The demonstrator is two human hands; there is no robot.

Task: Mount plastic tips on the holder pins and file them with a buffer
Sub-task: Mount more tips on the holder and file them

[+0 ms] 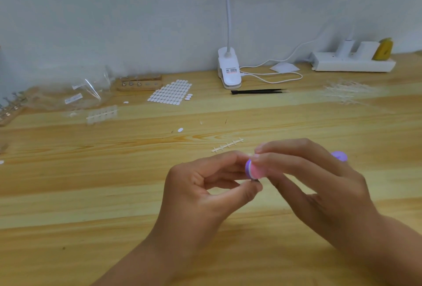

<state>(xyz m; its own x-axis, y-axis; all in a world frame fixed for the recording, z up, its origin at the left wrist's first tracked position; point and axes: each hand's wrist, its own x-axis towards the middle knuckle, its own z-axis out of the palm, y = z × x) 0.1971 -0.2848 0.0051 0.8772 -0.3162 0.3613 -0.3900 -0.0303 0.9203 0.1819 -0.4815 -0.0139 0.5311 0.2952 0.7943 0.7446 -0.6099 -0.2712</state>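
My right hand [319,185] grips a pink and purple buffer; its near end [253,169] shows between my hands and its far end [339,156] sticks out behind my fingers. My left hand [205,192] pinches a small dark holder pin [255,180] against the buffer's near end. Any tip on the pin is hidden by my fingertips. A wooden holder block [139,83] with metal pins stands at the back left. A second one [9,112] lies at the left edge. An empty plastic tip sprue [228,145] lies just beyond my hands.
On the wooden table are a sheet of white adhesive tabs [171,91], clear bags [86,96], a strip of clear tips [102,114], black tweezers [258,91], a clip lamp [229,68] with cable, a power strip [354,61] and a pile of clear sprues [347,91].
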